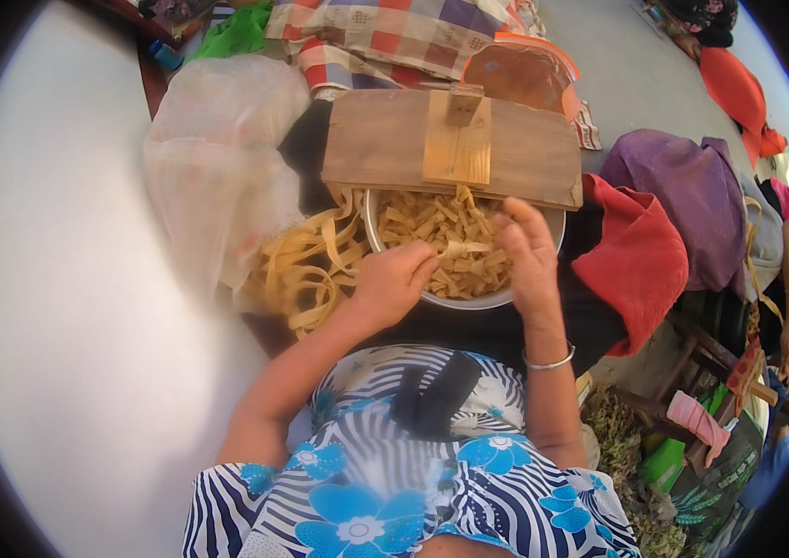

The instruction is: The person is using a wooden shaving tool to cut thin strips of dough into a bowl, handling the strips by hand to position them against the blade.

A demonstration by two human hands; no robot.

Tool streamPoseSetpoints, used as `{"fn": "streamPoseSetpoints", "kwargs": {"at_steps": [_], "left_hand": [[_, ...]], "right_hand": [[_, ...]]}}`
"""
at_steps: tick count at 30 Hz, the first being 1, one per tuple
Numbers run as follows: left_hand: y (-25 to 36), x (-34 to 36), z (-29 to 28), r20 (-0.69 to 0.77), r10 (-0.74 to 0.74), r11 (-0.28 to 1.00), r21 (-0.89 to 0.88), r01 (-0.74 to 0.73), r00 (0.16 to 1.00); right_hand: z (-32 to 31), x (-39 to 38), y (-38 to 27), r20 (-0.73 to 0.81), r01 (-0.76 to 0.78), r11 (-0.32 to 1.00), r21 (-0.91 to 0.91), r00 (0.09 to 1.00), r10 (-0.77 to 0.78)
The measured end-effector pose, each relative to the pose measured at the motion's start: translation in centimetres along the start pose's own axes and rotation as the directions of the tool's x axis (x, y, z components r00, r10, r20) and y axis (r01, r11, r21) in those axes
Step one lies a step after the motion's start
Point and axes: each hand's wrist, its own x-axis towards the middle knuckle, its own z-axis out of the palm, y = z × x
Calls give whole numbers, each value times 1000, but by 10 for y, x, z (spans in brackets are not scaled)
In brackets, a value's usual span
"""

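Pale floor (590, 70), far right; left hand (396, 277), closed, pinching strip (465, 248) above bowl (474, 303); right hand (534, 265), half open, nothing visibly held. Strip: probably light, soft; best held by ends.

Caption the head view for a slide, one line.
Left hand seemingly pinching a tan strip, right hand open, over a bowl of similar strips; wooden board overlapping its far side.

Bright, soft light nearly washes out the white wall (69, 279) on the left, greying into faint shadow toward its lower right. The right hand (532, 265) looks slightly blurred. Milky haze veils part of the patterned shirt (357, 525). Shapes curve toward the black circular rim, fringed blue at upper right.
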Motion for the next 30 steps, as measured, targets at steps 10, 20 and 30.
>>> {"fn": "streamPoseSetpoints", "kwargs": {"at_steps": [10, 20, 30], "left_hand": [[36, 46, -24, 134, -50, 998, -28, 54, 990], [-3, 116, -61, 178, -151, 941, -275, 196, 972], [-37, 139, -48, -63, -163, 941, 290, 174, 985]], "right_hand": [[-2, 34, -61, 508, -172, 910, -377, 783, 359], [18, 75, -50, 188, 99, 922, -373, 982, -30], [26, 92, -28, 303, 479, 458, -749, 862, -406]]}}
